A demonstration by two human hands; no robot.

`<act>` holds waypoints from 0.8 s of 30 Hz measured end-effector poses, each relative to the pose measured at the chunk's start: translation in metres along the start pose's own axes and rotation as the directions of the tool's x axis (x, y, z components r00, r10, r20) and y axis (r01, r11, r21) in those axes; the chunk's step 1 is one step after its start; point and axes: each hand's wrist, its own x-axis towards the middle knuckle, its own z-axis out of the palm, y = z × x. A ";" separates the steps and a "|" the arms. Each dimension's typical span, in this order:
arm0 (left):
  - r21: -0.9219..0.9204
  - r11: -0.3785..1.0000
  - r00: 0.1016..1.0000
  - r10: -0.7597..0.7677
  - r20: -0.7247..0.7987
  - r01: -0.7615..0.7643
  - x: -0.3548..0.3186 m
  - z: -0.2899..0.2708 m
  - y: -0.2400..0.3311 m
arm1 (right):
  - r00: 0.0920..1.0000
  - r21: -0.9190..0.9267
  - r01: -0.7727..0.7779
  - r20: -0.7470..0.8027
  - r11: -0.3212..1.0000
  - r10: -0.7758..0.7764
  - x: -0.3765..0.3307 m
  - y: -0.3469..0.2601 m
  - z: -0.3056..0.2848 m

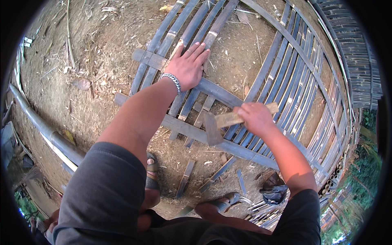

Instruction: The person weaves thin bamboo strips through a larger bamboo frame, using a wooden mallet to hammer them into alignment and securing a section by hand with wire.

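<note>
My left hand [188,67] lies flat with fingers spread on the dark bamboo slats [192,30], near the end of a short crosspiece [151,59]. A chain bracelet is round that wrist. In my right hand [255,117] is a hatchet, gripped by its thick pale wooden handle [228,119]. The broad, dull metal head [212,130] hangs to the left, over the nearer long bamboo crosspiece [241,150]; whether it touches cannot be made out. A second long crosspiece [220,93] runs through the slats between my hands. Slat ends stick out past the crosspieces on the near side.
Closely set slats [294,77] of the panel extend right, under a curved strip. My sandalled feet stand at the near side, among loose bamboo pieces [185,178] and a black plastic bag [274,194]. A thick bamboo pole [47,128] lies left; another slatted panel [347,53] is far right.
</note>
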 end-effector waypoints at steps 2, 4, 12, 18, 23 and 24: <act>-0.006 1.000 1.000 0.008 -0.001 -0.008 0.001 0.001 0.001 | 0.999 0.146 -0.032 -0.031 0.989 0.037 -0.016 -0.013 0.006; 0.001 1.000 1.000 0.013 0.001 -0.013 0.002 0.000 0.001 | 0.939 0.380 -0.322 0.008 0.867 0.345 -0.026 -0.030 0.001; -0.007 1.000 1.000 0.008 -0.021 -0.008 -0.001 0.004 -0.001 | 0.493 0.741 0.163 -0.633 0.652 0.597 -0.017 -0.109 -0.006; -0.015 1.000 1.000 0.018 -0.017 -0.019 0.000 0.002 -0.001 | 0.629 0.551 -0.690 0.138 0.469 0.765 0.005 -0.103 0.020; -0.015 1.000 0.999 0.012 -0.035 -0.013 -0.001 0.000 -0.001 | 0.577 0.748 -0.265 -0.382 0.608 0.722 -0.023 -0.113 0.024; -0.018 1.000 0.999 0.010 -0.035 -0.011 -0.001 0.001 -0.001 | 0.554 0.773 -0.145 -0.454 0.618 0.698 -0.025 -0.113 0.027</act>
